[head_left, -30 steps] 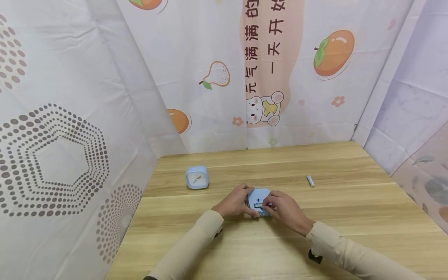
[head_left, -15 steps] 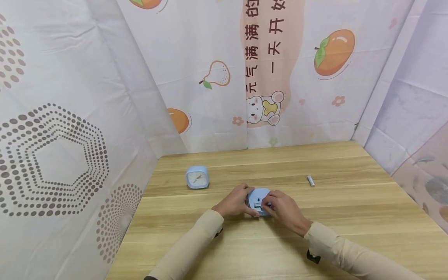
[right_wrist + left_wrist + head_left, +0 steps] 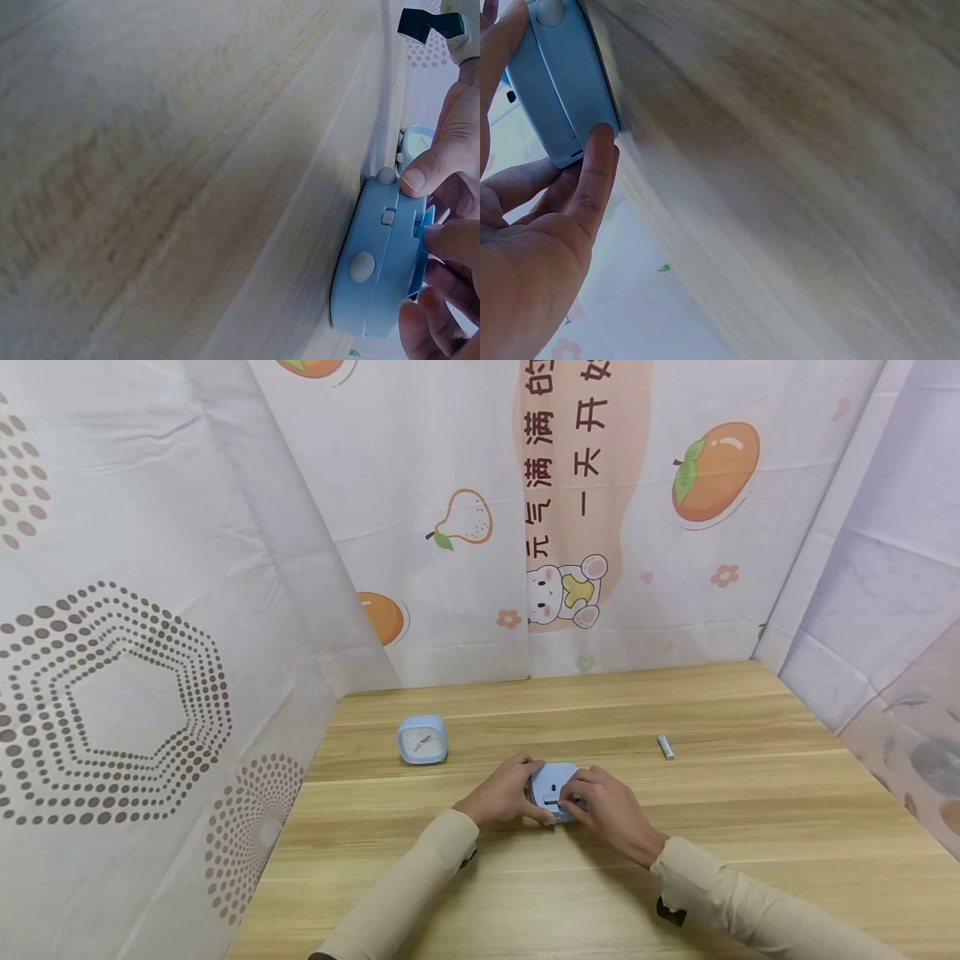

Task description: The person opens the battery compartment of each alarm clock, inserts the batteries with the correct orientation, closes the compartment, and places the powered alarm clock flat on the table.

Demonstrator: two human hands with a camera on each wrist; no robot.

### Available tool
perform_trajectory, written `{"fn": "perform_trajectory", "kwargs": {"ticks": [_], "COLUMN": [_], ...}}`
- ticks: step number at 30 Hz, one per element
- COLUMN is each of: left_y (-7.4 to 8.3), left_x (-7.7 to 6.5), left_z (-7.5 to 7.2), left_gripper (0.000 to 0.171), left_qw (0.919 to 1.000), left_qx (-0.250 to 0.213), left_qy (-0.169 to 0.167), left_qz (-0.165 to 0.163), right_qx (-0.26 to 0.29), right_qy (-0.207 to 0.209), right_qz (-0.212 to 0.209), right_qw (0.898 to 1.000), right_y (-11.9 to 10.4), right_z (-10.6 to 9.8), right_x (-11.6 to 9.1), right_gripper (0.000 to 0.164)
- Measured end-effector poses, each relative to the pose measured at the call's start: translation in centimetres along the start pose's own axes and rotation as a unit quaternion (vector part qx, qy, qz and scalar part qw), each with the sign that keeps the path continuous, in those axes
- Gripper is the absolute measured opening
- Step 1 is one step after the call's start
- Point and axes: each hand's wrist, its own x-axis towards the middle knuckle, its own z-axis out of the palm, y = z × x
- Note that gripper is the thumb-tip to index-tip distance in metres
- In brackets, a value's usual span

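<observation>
A light blue alarm clock (image 3: 557,777) lies face down on the table, its battery compartment (image 3: 551,802) uncovered at the back. My left hand (image 3: 506,792) grips the clock's side, its fingers (image 3: 594,169) against the casing and the thumb at the near edge. Thumb and fingertips of my right hand (image 3: 611,810) are bent together at the compartment. In the right wrist view the right thumb (image 3: 454,241) reaches into the opening beside a raised blue edge. Whatever lies between those fingertips is hidden. White knobs (image 3: 362,266) show on the clock's side.
A second light blue clock (image 3: 422,741) stands upright at the back left, dial toward me. To the right, a small white battery (image 3: 666,747) lies on the wooden table (image 3: 750,793). Printed curtains (image 3: 465,602) hang behind the table and along both sides.
The right fingertips have shifted slightly left over the compartment, and its slot looks darker than before. The left hand and the clock have stayed in place.
</observation>
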Motion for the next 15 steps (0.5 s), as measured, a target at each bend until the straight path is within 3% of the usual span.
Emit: {"fn": "perform_trajectory", "kwargs": {"ticks": [7, 15], "left_y": [0.07, -0.13], "left_x": [0.02, 0.07], "left_z": [-0.11, 0.05], "left_gripper": [0.101, 0.101], "left_qw": [0.9999, 1.0], "left_qx": [-0.011, -0.008], "left_qy": [-0.001, 0.001], "left_qz": [-0.006, -0.004], "right_qx": [-0.018, -0.027], "right_qy": [-0.005, -0.045], "right_qz": [-0.008, 0.022], "right_qw": [1.0, 0.998], "right_y": [0.01, -0.55], "right_z": [0.0, -0.5], "right_x": [-0.04, 0.44], "right_gripper": [0.015, 0.013]}}
